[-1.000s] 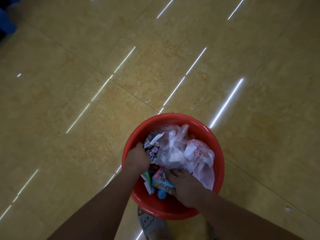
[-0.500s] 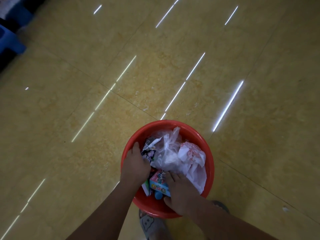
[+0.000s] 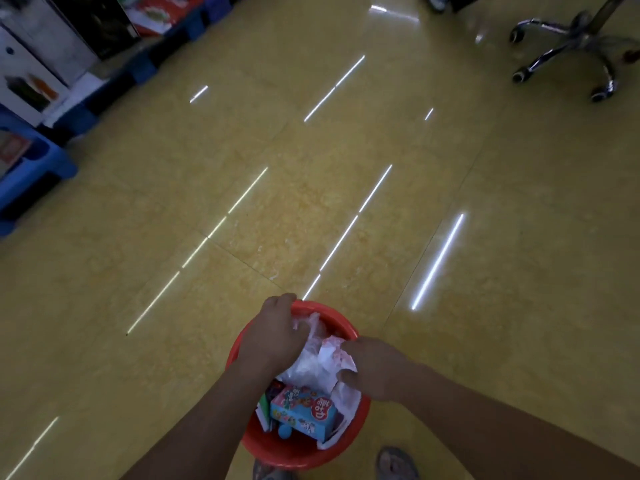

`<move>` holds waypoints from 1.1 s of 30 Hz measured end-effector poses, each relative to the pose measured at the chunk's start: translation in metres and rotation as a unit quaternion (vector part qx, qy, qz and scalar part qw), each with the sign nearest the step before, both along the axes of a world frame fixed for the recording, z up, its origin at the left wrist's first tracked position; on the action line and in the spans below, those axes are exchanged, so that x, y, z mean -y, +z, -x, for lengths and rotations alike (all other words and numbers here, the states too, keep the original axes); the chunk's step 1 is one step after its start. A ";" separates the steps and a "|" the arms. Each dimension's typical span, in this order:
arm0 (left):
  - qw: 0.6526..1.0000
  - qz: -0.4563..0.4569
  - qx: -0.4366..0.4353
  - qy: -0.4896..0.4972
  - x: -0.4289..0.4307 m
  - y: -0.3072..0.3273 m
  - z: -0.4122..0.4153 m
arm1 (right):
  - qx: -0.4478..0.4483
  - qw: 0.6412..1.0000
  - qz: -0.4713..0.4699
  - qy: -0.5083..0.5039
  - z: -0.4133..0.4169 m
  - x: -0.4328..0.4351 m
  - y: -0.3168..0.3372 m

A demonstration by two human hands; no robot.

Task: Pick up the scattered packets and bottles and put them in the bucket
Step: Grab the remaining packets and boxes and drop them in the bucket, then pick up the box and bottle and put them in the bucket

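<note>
Crinkling clear plastic bag point(image 3: 310, 362), both hands point(image 3: 273, 336) inside round red bucket point(image 3: 298, 452)

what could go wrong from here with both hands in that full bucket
The red bucket looks heaped: the clear plastic bag stands above the rim, so it may spill when carried. The left hand and right hand pressing down might crush the blue carton. Feet sit close below; tipping is possible.

Glossy yellow tiled floor point(image 3: 173, 306) (streaked with light), chair base point(image 3: 575, 46) far right.
</note>
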State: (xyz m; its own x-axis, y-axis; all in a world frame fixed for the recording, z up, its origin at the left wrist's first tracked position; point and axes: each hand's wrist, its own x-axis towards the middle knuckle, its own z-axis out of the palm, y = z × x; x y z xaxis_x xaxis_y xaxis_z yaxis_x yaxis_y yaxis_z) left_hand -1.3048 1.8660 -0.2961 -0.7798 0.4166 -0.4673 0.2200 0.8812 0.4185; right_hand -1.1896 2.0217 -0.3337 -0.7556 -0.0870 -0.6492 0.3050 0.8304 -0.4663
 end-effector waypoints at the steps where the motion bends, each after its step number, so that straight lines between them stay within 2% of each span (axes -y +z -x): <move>1: 1.000 -0.006 0.001 -0.022 -0.006 0.013 -0.002 | -0.003 1.000 0.001 0.004 0.002 -0.009 0.013; 4: 0.997 -0.024 -0.005 -0.068 -0.021 0.053 -0.009 | -0.015 1.000 -0.007 0.010 0.008 -0.036 0.055; 10: 0.995 -0.067 -0.044 -0.062 -0.055 0.140 -0.025 | -0.037 0.998 -0.047 -0.008 0.006 -0.087 0.155; 16: 0.985 -0.122 -0.074 -0.095 -0.084 0.215 -0.043 | -0.057 0.994 -0.085 -0.023 -0.015 -0.116 0.244; 29: 0.953 -0.181 -0.099 -0.222 -0.083 0.331 -0.053 | -0.077 0.980 -0.119 -0.141 -0.079 -0.109 0.364; 33: 0.938 -0.175 -0.114 -0.277 -0.087 0.358 -0.051 | -0.083 0.970 -0.136 -0.183 -0.096 -0.105 0.395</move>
